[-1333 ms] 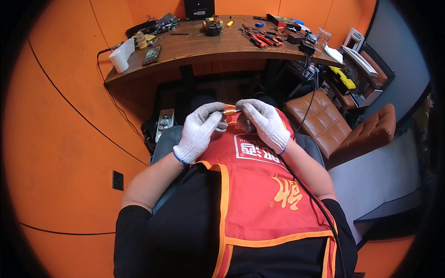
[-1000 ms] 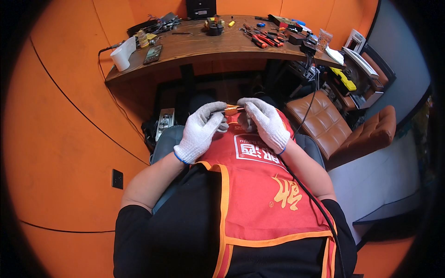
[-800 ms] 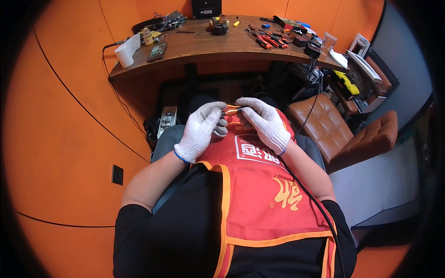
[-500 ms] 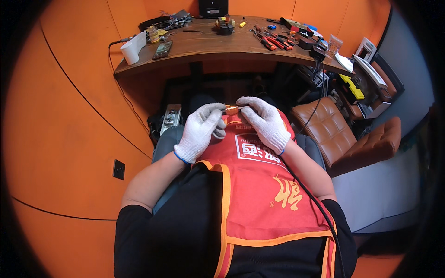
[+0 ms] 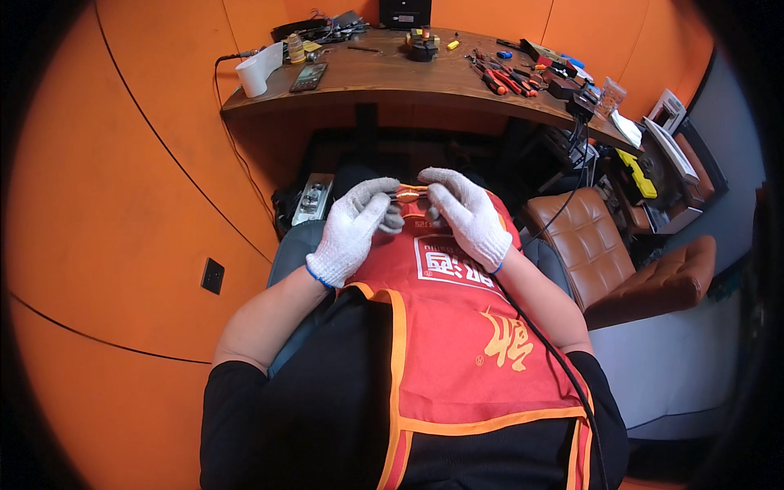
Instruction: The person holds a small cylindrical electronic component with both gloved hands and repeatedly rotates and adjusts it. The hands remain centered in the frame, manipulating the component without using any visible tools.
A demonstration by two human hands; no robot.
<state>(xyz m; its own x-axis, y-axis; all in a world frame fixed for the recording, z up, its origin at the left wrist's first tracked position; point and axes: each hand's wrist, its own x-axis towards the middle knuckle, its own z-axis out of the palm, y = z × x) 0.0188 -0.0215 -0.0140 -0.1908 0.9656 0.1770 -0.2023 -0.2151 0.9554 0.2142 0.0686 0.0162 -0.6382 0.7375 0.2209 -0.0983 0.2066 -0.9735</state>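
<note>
Head view shows a small, shiny coppery piece (image 5: pixel 407 196)

The head view looks from a wide fisheye worn on the person's head, the left of a side-by-side pair, facing steeply down and forward. Nearest to the lens are the black shirt (image 5: pixel 278 425) and red apron (image 5: pixel 482 384), filling the lower middle; the left hand (image 5: pixel 351 231) and right hand (image 5: pixel 469 216) sit farther out, near the centre, and the counter (image 5: pixel 384 82) well beyond, along the top. Toward the black circular rim, seams in the orange wall (image 5: pixel 122 220) bow at left, with the brown chair (image 5: pixel 584 237) at right.
</note>
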